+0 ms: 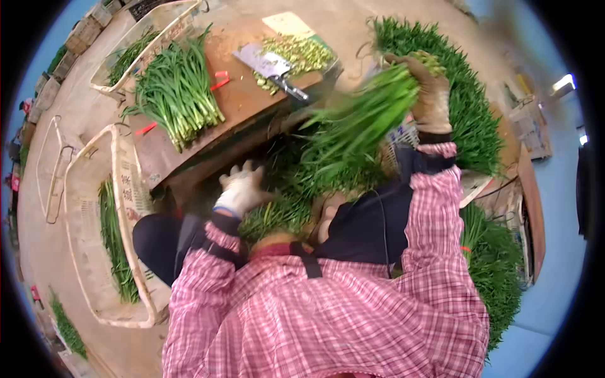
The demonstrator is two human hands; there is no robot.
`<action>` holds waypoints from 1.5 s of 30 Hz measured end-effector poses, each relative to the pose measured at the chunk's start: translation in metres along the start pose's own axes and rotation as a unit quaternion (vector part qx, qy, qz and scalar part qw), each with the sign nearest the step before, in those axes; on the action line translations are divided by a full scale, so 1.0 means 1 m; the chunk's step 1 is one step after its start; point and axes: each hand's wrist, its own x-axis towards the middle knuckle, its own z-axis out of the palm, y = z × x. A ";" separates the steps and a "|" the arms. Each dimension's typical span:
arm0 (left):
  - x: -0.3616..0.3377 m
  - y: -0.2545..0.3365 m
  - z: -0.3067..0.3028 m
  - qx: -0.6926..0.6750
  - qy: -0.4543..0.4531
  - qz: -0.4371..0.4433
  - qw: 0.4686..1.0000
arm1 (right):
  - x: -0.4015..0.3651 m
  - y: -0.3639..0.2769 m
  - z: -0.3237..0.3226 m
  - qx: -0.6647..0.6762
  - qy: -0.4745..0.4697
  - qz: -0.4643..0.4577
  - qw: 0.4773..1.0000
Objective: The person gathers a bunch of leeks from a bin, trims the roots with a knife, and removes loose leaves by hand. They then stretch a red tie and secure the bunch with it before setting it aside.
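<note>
My right hand (430,94), in a tan work glove, is closed around the stem ends of a bunch of garlic chives (372,110). The long green leaves hang down to the left, blurred by motion. My left hand (242,188), in a white glove, has its fingers spread with nothing in them. It hovers beside the loose garlic chives (283,211) between my legs. On the low table (233,120) ahead lie a tied bundle of garlic chives (179,91) and a cleaver (268,66). Cut pale stem ends (302,53) are heaped near the blade.
A large pale plastic crate (79,252) with some greens stands at my left; another crate (167,25) sits beyond the table. Big piles of greens (466,120) lie at my right, with another tied pile (495,264) nearer me. A cutting board (287,24) rests at the table's far edge.
</note>
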 end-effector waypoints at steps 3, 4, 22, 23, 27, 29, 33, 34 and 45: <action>-0.010 -0.015 -0.022 -0.143 0.049 0.081 0.985 | 0.020 -0.026 -0.035 -0.163 -0.101 -0.073 0.979; -0.012 -0.008 -0.031 -0.149 0.059 0.091 0.983 | 0.024 -0.041 -0.040 -0.059 -0.072 -0.027 0.995; -0.032 0.184 -0.118 -0.854 -0.084 0.480 0.184 | -0.098 -0.088 0.083 0.332 0.014 -0.209 0.920; -0.030 0.172 -0.119 -0.864 -0.068 0.466 0.177 | -0.103 -0.077 0.094 0.382 -0.018 -0.209 0.900; -0.026 0.129 -0.131 -0.915 0.007 0.392 0.092 | -0.117 -0.025 0.132 0.426 -0.032 -0.142 0.893; -0.006 0.106 -0.118 -0.921 0.057 0.370 0.107 | -0.118 -0.008 0.139 0.411 -0.125 -0.149 0.891; -0.003 0.066 -0.103 -0.918 0.076 0.344 0.182 | -0.117 -0.027 0.130 0.224 -0.184 -0.043 0.956; -0.005 0.060 -0.102 -0.917 0.077 0.337 0.199 | -0.117 -0.035 0.136 0.172 -0.166 -0.008 0.971; -0.011 0.002 -0.096 -0.931 0.086 0.261 0.239 | -0.117 -0.007 0.137 0.140 -0.082 0.046 0.986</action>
